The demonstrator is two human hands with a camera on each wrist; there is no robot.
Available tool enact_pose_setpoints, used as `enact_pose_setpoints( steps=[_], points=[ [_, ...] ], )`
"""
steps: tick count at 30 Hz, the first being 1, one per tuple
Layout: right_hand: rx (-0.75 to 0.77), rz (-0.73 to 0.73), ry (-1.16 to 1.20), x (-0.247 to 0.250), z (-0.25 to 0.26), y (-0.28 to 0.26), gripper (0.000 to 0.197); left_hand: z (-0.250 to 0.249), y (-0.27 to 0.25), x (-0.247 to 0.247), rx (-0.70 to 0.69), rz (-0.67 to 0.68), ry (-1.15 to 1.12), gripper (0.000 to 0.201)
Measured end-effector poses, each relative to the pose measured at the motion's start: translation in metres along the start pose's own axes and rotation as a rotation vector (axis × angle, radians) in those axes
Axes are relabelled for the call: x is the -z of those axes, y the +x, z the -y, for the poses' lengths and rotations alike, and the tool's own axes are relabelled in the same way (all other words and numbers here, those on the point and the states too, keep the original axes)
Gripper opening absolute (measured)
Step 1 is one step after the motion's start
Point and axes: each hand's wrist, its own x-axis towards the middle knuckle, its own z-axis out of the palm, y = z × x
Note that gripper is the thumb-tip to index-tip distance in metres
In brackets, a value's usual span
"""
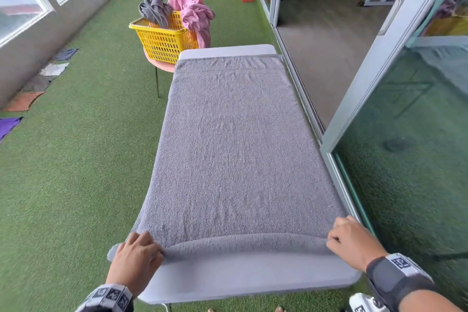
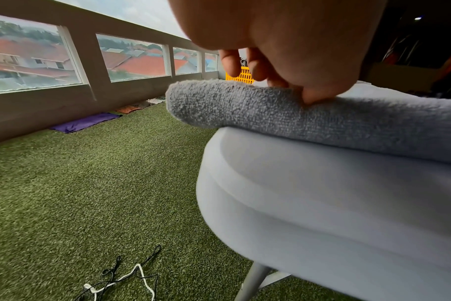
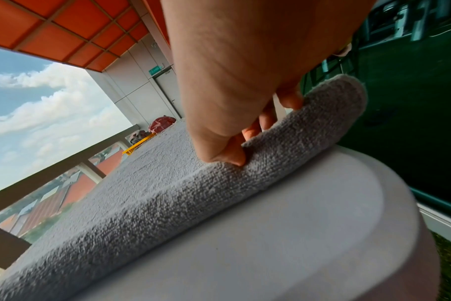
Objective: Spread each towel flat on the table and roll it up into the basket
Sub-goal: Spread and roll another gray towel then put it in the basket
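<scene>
Along the far left wall, several cloths lay scattered on the green turf, among them a purple one, an orange one and a white one. Further in, a yellow basket stood on a small pink round table, just beside the far left corner of the grey table; a grey garment and pink garments hung over its rim.

Across nearly the whole grey table lay the grey towel, spread flat, its far hem close to the table's far end. Its near edge was turned over into a first narrow fold, running from one side of the table to the other.

At the left end of that fold, the left hand pinched the towel's near corner, fingers curled over the top and thumb pressed into the fold, as the left wrist view showed. That corner jutted a little past the table's left edge.

At the right end, the right hand gripped the other corner likewise, thumb and curled fingers closed on the rolled edge. To the right stood a glass sliding door.
</scene>
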Motion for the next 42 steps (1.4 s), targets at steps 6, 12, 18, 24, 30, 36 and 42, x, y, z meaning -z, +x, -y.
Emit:
enact_pose_setpoints(
  steps=[6,12,18,24,30,36,42],
  points=[
    [0.001,-0.053,0.087,0.007,0.005,0.004,0.018,0.002,0.01,-0.005,0.065,-0.022,-0.161,0.021],
    [0.086,-0.199,0.064,-0.01,-0.01,-0.001,0.018,0.003,0.009,-0.008,0.024,-0.105,-0.22,0.025],
    [0.098,-0.072,-0.042,-0.014,-0.01,-0.006,0.04,0.011,0.002,-0.008,-0.016,-0.025,-0.05,0.041],
    [0.073,-0.044,-0.113,-0.012,-0.007,-0.004,0.009,0.01,-0.003,-0.005,-0.007,0.026,0.012,0.028],
    [0.029,0.023,-0.037,0.003,0.003,-0.006,0.028,0.004,-0.009,-0.002,0.004,-0.019,0.047,0.016],
    [-0.005,0.002,-0.027,0.002,0.001,0.006,0.03,0.003,0.002,-0.005,0.061,-0.047,0.052,0.026],
    [-0.003,-0.164,-0.006,-0.002,0.005,0.009,0.011,-0.002,0.013,-0.001,0.139,-0.015,-0.103,0.018]
  ],
)
